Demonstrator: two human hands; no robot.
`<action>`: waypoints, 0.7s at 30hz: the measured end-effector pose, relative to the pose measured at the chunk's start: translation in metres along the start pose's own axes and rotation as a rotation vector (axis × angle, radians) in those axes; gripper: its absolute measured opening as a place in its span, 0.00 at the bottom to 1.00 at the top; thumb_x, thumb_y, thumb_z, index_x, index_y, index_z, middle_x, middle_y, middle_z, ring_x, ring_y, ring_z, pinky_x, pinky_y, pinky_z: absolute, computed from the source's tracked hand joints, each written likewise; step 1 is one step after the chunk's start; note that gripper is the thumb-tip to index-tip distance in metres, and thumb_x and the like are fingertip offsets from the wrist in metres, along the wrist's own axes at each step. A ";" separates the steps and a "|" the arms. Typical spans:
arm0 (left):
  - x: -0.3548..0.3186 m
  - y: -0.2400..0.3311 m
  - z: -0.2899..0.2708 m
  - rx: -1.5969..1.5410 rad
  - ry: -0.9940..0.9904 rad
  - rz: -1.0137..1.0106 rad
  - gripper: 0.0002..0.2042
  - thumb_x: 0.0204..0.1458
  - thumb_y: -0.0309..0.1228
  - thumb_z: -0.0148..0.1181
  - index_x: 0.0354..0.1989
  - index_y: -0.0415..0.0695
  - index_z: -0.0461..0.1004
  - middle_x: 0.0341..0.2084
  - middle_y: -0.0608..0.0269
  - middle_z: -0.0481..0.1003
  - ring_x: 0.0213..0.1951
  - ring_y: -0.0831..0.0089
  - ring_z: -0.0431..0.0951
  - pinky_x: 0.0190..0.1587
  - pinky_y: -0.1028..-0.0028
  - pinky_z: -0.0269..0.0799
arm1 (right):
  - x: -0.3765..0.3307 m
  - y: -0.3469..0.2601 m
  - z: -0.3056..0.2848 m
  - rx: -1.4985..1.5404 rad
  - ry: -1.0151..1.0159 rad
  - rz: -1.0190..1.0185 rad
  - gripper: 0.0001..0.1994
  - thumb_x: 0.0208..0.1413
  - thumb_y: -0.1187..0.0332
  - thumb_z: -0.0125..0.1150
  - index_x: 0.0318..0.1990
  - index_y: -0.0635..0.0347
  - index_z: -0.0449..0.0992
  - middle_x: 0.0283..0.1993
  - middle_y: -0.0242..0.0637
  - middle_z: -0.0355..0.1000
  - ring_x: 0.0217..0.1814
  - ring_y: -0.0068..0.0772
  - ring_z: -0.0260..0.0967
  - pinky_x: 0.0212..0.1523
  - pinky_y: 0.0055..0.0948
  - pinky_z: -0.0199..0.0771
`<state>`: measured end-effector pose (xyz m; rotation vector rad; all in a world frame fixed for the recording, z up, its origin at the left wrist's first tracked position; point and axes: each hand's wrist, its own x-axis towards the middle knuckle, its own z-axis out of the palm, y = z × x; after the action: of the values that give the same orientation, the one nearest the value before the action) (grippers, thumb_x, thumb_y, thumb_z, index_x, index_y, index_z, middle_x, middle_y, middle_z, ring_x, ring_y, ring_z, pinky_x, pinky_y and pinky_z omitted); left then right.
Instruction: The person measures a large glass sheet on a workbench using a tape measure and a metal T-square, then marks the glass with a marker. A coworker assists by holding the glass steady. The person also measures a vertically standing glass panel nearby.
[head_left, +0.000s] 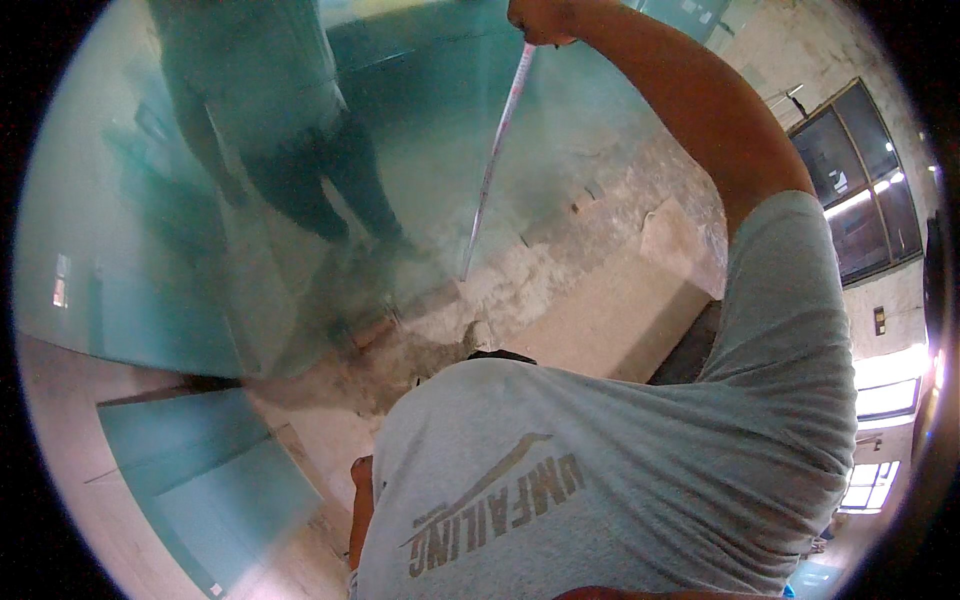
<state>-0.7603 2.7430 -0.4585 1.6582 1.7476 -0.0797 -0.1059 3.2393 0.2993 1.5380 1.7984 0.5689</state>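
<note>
At the top of the view my right hand (545,20) is raised at the end of my bent arm, its fingers closed. From it a long, thin tape measure blade (497,150), pale with reddish marks, slants down and a little left toward the floor. Behind the blade stands a large greenish glass sheet (420,130), which mirrors a standing figure. I cannot tell whether the hand also touches the glass. My left hand (362,470) hangs low beside my grey shirt, partly hidden by it; its fingers are too small to make out.
More greenish glass sheets (215,480) lean at the lower left. The floor (440,330) is rough and dusty, with a flat beige board (600,320) on it. A dark-framed window (850,180) is in the right wall, with brighter windows (885,395) below it in the view.
</note>
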 end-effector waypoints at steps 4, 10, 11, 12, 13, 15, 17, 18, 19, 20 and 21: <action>0.019 0.006 -0.007 0.061 0.051 0.114 0.11 0.57 0.43 0.59 0.38 0.55 0.84 0.35 0.59 0.83 0.40 0.61 0.83 0.44 0.61 0.79 | -0.064 0.020 -0.007 0.154 0.124 -0.344 0.13 0.41 0.64 0.75 0.32 0.64 0.83 0.30 0.47 0.80 0.33 0.50 0.77 0.36 0.54 0.75; 0.060 0.014 -0.022 0.390 0.017 0.260 0.12 0.59 0.43 0.58 0.39 0.52 0.84 0.36 0.59 0.82 0.41 0.61 0.83 0.43 0.59 0.78 | -0.103 0.007 -0.030 0.135 -0.104 -0.159 0.10 0.43 0.67 0.72 0.32 0.62 0.82 0.31 0.42 0.78 0.36 0.45 0.77 0.38 0.45 0.78; 0.070 0.020 -0.032 0.394 -0.001 0.277 0.12 0.59 0.43 0.58 0.39 0.52 0.84 0.36 0.60 0.82 0.41 0.61 0.82 0.43 0.59 0.78 | -0.114 0.010 -0.022 0.140 -0.161 -0.133 0.11 0.41 0.67 0.72 0.33 0.61 0.83 0.32 0.42 0.79 0.36 0.46 0.78 0.38 0.46 0.78; 0.074 0.021 -0.038 0.384 -0.001 0.276 0.11 0.59 0.42 0.58 0.39 0.52 0.83 0.37 0.60 0.82 0.41 0.61 0.82 0.43 0.59 0.78 | -0.118 0.006 -0.024 0.134 -0.193 -0.121 0.13 0.39 0.66 0.73 0.34 0.60 0.85 0.32 0.43 0.80 0.37 0.46 0.79 0.38 0.47 0.78; 0.078 0.025 -0.043 0.389 -0.013 0.287 0.11 0.59 0.41 0.57 0.39 0.52 0.83 0.37 0.60 0.82 0.41 0.62 0.82 0.43 0.59 0.77 | -0.124 0.005 -0.017 0.133 -0.239 -0.106 0.14 0.37 0.65 0.74 0.34 0.59 0.86 0.33 0.43 0.82 0.38 0.47 0.80 0.38 0.48 0.78; 0.083 0.032 -0.056 0.418 -0.043 0.320 0.10 0.60 0.40 0.57 0.38 0.51 0.82 0.37 0.60 0.82 0.41 0.62 0.81 0.43 0.60 0.77 | -0.136 0.002 0.006 0.132 -0.241 -0.093 0.13 0.37 0.65 0.73 0.34 0.58 0.86 0.33 0.42 0.81 0.38 0.48 0.79 0.37 0.48 0.78; 0.089 0.047 -0.069 0.480 -0.104 0.372 0.09 0.60 0.38 0.57 0.38 0.51 0.81 0.38 0.61 0.81 0.41 0.63 0.81 0.43 0.60 0.76 | -0.159 0.001 0.020 0.137 -0.296 -0.053 0.11 0.37 0.68 0.69 0.32 0.56 0.85 0.32 0.43 0.80 0.38 0.51 0.79 0.37 0.49 0.79; 0.090 0.054 -0.076 0.513 -0.124 0.390 0.08 0.60 0.37 0.57 0.38 0.50 0.81 0.38 0.61 0.81 0.41 0.63 0.81 0.44 0.60 0.76 | -0.169 -0.002 0.020 0.138 -0.289 -0.035 0.10 0.37 0.68 0.68 0.32 0.56 0.85 0.32 0.43 0.80 0.38 0.51 0.79 0.37 0.49 0.79; 0.089 0.058 -0.082 0.537 -0.147 0.405 0.08 0.61 0.37 0.56 0.38 0.50 0.80 0.38 0.61 0.81 0.41 0.64 0.80 0.44 0.60 0.75 | -0.178 -0.004 0.028 0.145 -0.288 -0.020 0.10 0.37 0.69 0.67 0.31 0.56 0.85 0.32 0.43 0.80 0.38 0.52 0.79 0.38 0.49 0.79; 0.084 0.067 -0.088 0.561 -0.172 0.427 0.08 0.61 0.36 0.56 0.38 0.50 0.80 0.38 0.61 0.81 0.41 0.64 0.80 0.44 0.60 0.75 | -0.189 -0.007 0.035 0.152 -0.288 -0.007 0.09 0.37 0.70 0.66 0.31 0.56 0.84 0.32 0.44 0.80 0.38 0.53 0.78 0.38 0.50 0.79; 0.097 0.043 -0.080 0.501 -0.141 0.463 0.09 0.58 0.39 0.58 0.38 0.51 0.82 0.37 0.61 0.82 0.39 0.61 0.81 0.43 0.58 0.76 | -0.197 -0.009 0.023 0.179 -0.279 -0.008 0.08 0.37 0.71 0.65 0.29 0.58 0.83 0.32 0.46 0.80 0.38 0.55 0.79 0.39 0.50 0.79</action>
<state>-0.7499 2.8733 -0.4319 2.3172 1.2595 -0.4353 -0.0839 3.0434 0.3211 1.6375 1.6741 0.1807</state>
